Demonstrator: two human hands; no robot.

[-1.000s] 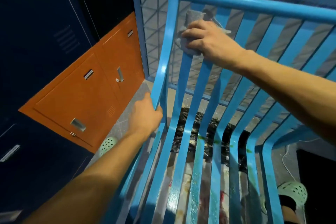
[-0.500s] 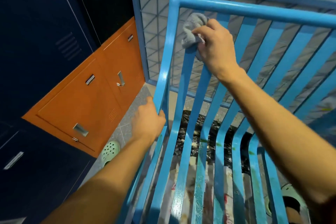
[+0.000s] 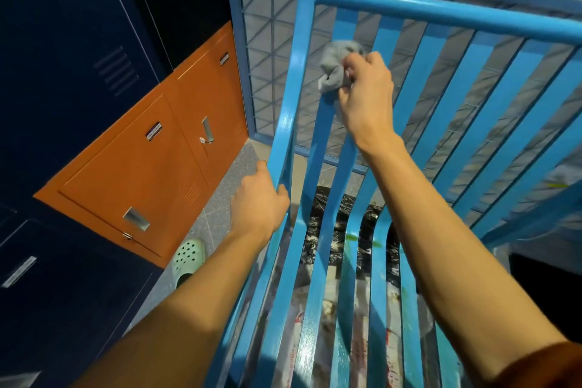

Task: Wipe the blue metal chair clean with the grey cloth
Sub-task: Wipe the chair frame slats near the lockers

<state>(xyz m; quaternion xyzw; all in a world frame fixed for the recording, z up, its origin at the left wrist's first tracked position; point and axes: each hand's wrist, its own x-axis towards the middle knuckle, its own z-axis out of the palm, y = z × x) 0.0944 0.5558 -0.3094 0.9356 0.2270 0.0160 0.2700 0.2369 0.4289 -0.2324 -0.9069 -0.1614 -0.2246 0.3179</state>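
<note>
The glossy sky-blue slatted metal chair [image 3: 319, 230] is filling the centre and right of the frame, green smears showing on its seat. The left hand [image 3: 258, 201] is curling round its left post; higher, the right hand [image 3: 365, 94] is clutching the bunched grey cloth [image 3: 335, 66] against a back slat.

both bare forearms reach forward and up from the bottom edge, the left from the lower left, the right from the lower right. the left hand [image 3: 258, 201] sits lower and nearer, its back facing up, with thumb and fingers curled round the side upright of the chair [image 3: 294, 88]. the right arm stretches further and higher, its wrist nearly straight. the right hand [image 3: 367, 91] has its fingers curled, bunching the cloth [image 3: 335, 68] against a slat.
</note>
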